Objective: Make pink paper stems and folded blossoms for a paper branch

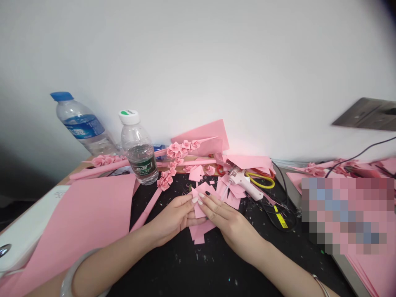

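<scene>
Between my two hands is a small sheet of pink paper (200, 210). My left hand (177, 216) grips it from the left, thumb on top and fingers underneath. My right hand (223, 214) presses on it from the right with the fingers laid together over its upper side. More pink paper pieces (198, 237) lie on the black mat just below the hands. Behind the hands rests a stem with folded pink paper flowers (166, 180). A white glue gun (244, 183) lies on paper scraps to the right of my right hand.
Two plastic bottles stand at the back left, one with a blue cap (81, 123), one with a white cap (138, 146). A large pink sheet (95, 206) partly covers a white device (34, 222). Yellow-handled scissors (261, 180) and black cables (286, 194) lie right. A wall socket (361, 113) is beyond.
</scene>
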`<state>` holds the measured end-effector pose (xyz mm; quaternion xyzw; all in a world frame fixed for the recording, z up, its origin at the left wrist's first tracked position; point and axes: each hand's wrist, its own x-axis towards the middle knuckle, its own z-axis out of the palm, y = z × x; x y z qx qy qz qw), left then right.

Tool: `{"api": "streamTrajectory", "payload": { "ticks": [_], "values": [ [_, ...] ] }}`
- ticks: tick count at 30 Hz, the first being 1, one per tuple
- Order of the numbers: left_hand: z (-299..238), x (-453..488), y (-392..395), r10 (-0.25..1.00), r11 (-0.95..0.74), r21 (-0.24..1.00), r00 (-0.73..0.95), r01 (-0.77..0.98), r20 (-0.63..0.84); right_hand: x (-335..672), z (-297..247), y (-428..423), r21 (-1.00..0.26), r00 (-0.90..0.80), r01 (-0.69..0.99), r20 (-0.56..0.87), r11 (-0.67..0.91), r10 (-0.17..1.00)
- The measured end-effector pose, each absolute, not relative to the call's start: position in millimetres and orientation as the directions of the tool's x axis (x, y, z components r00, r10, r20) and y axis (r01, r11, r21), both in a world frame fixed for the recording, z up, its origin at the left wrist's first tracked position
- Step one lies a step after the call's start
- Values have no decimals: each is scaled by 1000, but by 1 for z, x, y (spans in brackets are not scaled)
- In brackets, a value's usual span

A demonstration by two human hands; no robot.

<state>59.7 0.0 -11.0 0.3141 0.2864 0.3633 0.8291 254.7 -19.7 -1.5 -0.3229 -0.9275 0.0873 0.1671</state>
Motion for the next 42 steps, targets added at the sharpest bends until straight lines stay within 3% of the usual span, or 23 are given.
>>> {"api": "streamTrajectory", "payload": {
  "ticks": [19, 24, 27, 30, 34, 42],
  "values": [
    [-11, 60, 0, 790, 513, 772, 560, -376, -252, 252, 0, -23, -257, -724, 580, 272, 773, 634],
    [-12, 59, -1, 808, 413, 865, 552, -285, -204, 252, 6, -29, -410, -659, 534, 347, 739, 668],
    [-11, 58, -3, 812, 334, 920, 557, -204, -171, 253, 8, -29, -551, -464, 548, 426, 629, 777],
    [-10, 56, -6, 801, 313, 939, 571, -146, -179, 250, 8, -26, -653, -312, 601, 340, 461, 887],
    [-11, 56, -7, 791, 311, 944, 580, -108, -195, 246, 5, -23, -703, -337, 616, 174, 356, 925],
    [-2, 59, -7, 779, 370, 926, 568, -75, -265, 247, 5, -23, -788, -313, 569, 54, 233, 948]
  ]
}}
